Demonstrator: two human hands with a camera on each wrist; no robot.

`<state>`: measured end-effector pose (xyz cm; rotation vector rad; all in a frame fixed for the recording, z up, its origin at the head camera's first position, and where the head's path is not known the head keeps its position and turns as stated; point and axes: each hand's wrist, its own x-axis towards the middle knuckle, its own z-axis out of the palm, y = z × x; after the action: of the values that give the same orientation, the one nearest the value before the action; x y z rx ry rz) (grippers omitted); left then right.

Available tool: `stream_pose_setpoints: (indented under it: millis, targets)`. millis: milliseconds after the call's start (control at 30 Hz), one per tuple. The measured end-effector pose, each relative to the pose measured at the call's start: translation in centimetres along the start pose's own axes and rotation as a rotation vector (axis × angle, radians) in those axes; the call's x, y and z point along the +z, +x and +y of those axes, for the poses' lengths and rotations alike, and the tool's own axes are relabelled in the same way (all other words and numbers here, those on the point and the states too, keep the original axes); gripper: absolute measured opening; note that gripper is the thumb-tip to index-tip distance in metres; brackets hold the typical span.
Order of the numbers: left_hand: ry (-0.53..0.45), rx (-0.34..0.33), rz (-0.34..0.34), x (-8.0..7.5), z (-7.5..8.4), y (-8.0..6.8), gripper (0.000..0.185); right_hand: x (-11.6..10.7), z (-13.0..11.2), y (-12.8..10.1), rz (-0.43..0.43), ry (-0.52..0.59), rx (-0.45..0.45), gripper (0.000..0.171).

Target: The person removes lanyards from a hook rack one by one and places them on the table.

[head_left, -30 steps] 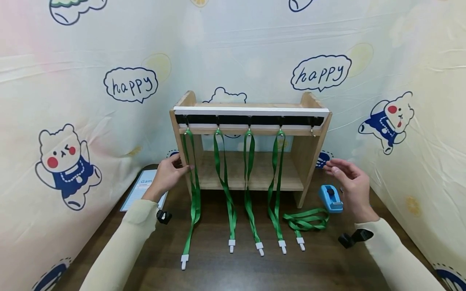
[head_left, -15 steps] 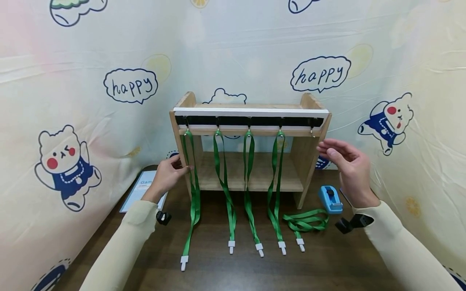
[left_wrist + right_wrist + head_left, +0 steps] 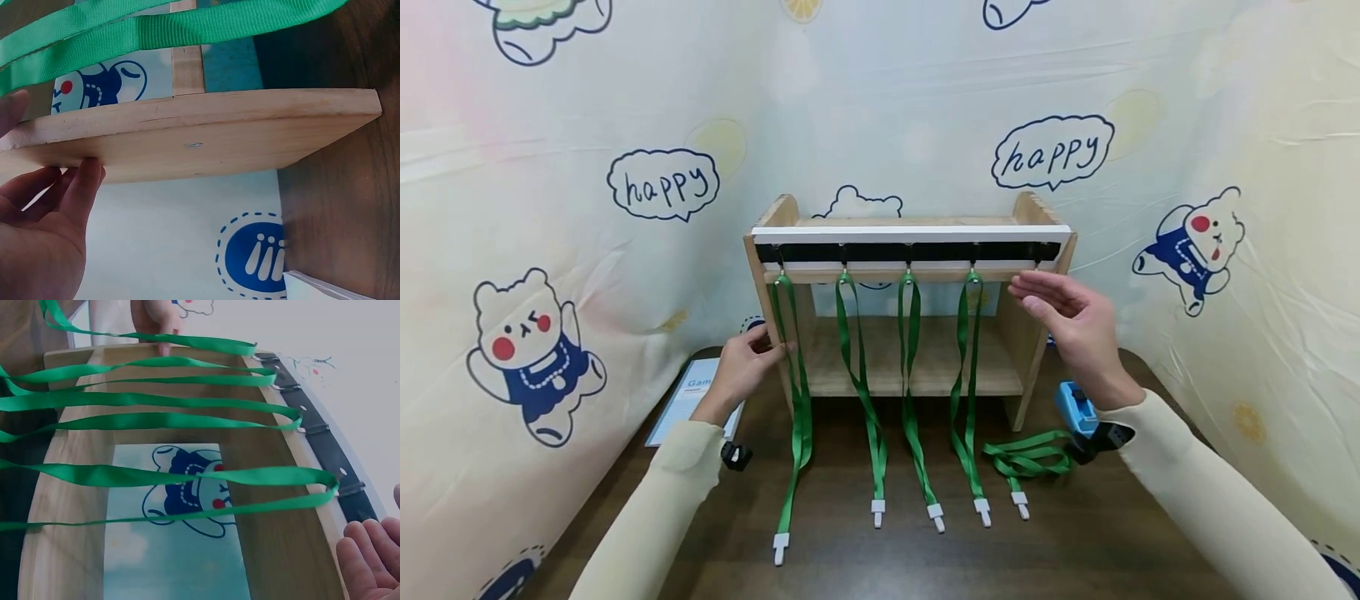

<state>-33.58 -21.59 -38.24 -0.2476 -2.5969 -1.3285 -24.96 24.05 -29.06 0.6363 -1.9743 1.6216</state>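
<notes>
My left hand grips the left side panel of a wooden shelf. In the left wrist view its fingers press the outer face while the thumb lies over the other side. My right hand holds nothing and is raised by the shelf's right upper corner, just below the last hook, its fingers fairly straight. Several green lanyards with white clips hang from hooks on a black strip along the shelf's top front. One more green lanyard lies looped on the table at the right.
A blue tape dispenser sits on the dark table behind my right wrist, partly hidden. At the left lies a white sheet or booklet with printed text. Patterned cloth surrounds the table at the back and sides.
My right hand has moved left and up, from beside the shelf to in front of its right upper corner. The left hand keeps its grip on the panel. The view has shifted slightly.
</notes>
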Motion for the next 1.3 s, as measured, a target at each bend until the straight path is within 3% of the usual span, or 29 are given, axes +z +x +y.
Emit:
stream_pose_setpoints:
  millis: [167,567,967,1100,1300]
  targets:
    - [-0.005,0.000,0.007,0.0,0.2,0.0,0.063,1.3,0.2,0.4,-0.003,-0.081,0.047,0.037]
    - [0.004,0.006,0.016,-0.1,0.5,0.2,0.062,3.2,0.7,0.9,-0.024,-0.109,0.084,0.040]
    - [0.001,-0.010,0.000,0.0,0.3,0.1,0.068,5.0,1.7,0.8,-0.023,-0.127,0.204,0.046]
    - [0.006,-0.011,-0.001,-0.1,0.2,0.0,0.067,5.7,1.5,1.1,-0.017,-0.094,0.245,0.046]
    - [0.004,-0.016,0.000,-0.1,0.3,0.0,0.068,6.4,1.3,1.4,0.018,0.067,0.279,0.044]
